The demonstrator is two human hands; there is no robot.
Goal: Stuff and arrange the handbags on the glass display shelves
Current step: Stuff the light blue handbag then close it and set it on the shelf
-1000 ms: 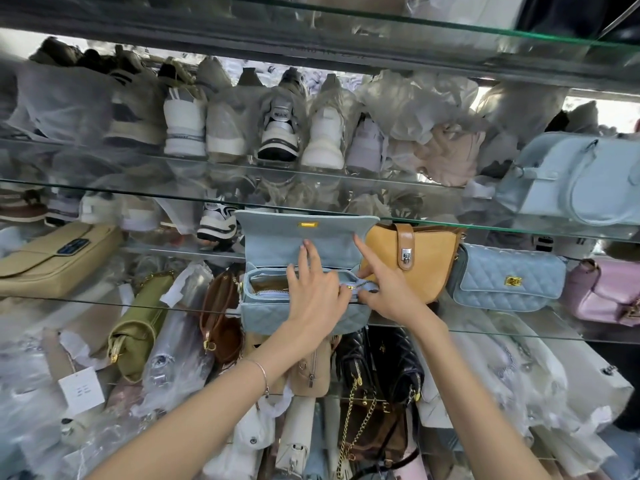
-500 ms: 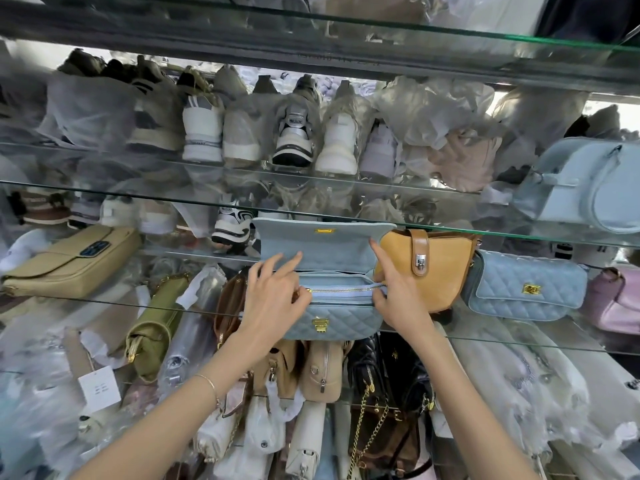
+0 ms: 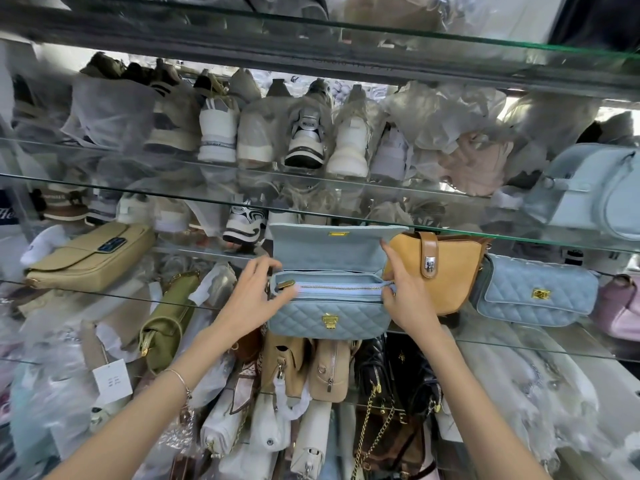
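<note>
On glass shelf (image 3: 519,346): blue quilted handbag (image 3: 329,317), flap up, zip (image 3: 339,288) drawn across, mustard bag (image 3: 450,271) just beside — left hand (image 3: 254,294) grip curled round its left end, right hand (image 3: 407,294) pinching zip's right end.

Mustard bag (image 3: 446,271) crowds right of blue bag (image 3: 329,317); glass shelf (image 3: 519,238) close overhead.

The left hand (image 3: 252,294) has zipped the blue handbag (image 3: 329,318) closed.
</note>
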